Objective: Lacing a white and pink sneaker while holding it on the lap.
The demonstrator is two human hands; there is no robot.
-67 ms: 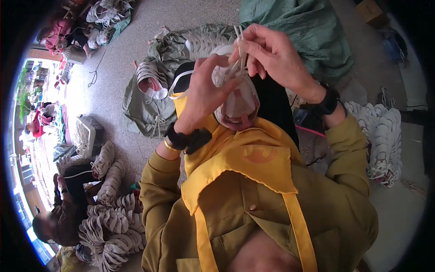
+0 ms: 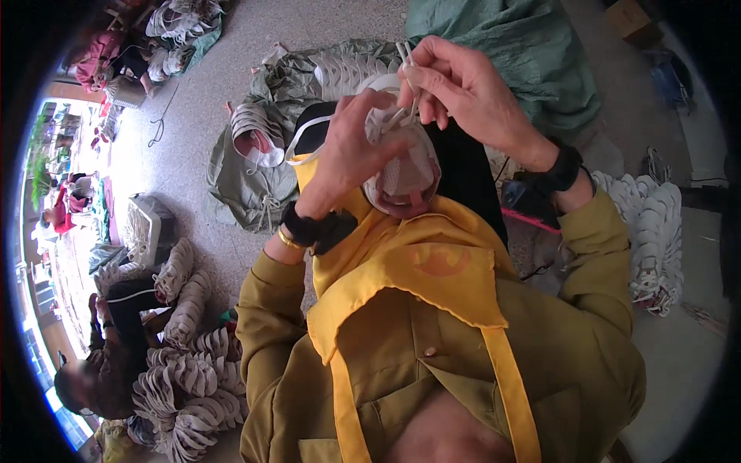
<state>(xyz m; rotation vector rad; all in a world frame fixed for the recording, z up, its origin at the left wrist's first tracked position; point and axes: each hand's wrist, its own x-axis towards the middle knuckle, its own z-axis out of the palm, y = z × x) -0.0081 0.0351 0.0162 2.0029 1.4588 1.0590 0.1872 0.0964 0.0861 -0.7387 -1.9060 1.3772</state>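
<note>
A white shoe upper (image 2: 401, 179) with a pinkish lining and heel lies over my lap, on a yellow apron (image 2: 386, 266). My left hand (image 2: 351, 147) is curled around its left side, thumb across the opening; the other fingers are partly hidden. Close by, my right hand (image 2: 463, 89) pinches white shoelaces (image 2: 407, 55) between thumb and fingers. Two lace ends stick up above the pinch, and the laces run down toward the upper.
Beyond my lap, a row of white uppers (image 2: 351, 76) and a laced upper (image 2: 258, 140) lie on grey-green sacking (image 2: 247, 193). A large green sack (image 2: 509, 62) stands ahead. Stacked uppers (image 2: 652, 239) lie right. At left, a seated person (image 2: 104, 378) is beside more uppers (image 2: 189, 386).
My right hand has shifted very slightly up and left with the laces. The lace stretch between my hands sits a little differently. The upper has moved slightly toward me.
</note>
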